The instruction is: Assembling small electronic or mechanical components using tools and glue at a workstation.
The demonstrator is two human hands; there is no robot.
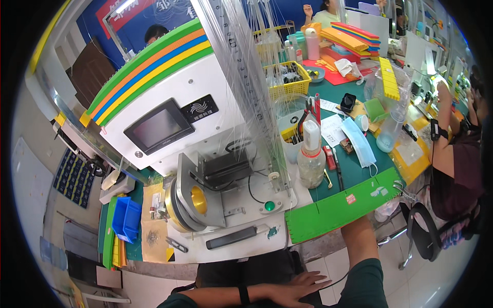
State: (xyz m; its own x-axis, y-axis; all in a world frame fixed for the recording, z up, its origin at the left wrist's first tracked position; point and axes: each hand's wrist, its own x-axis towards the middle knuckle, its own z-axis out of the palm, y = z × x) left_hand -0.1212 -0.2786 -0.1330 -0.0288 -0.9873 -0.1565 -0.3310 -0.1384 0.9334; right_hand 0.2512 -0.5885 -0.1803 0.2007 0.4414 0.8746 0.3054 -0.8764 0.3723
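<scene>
My left hand (298,290) lies palm down over my lap, fingers stretched out and holding nothing. A black band (243,294) circles that wrist. My right forearm (359,238) reaches up beneath a long green foam strip (336,208) at the table's front edge; the strip hides my right hand, so its grip does not show. Short dark marks and a small red-and-white label (351,198) are on the strip. A metal clip (405,191) sits at its right end.
A white machine (169,87) with a dark screen (159,126), a gold-cored wheel (197,200) and many hanging clear threads (257,87) stands ahead. A glass bottle (311,169), red cutter (329,157) and blue mask (358,142) lie right. A blue bin (126,219) is left; a co-worker's arm (444,138) is far right.
</scene>
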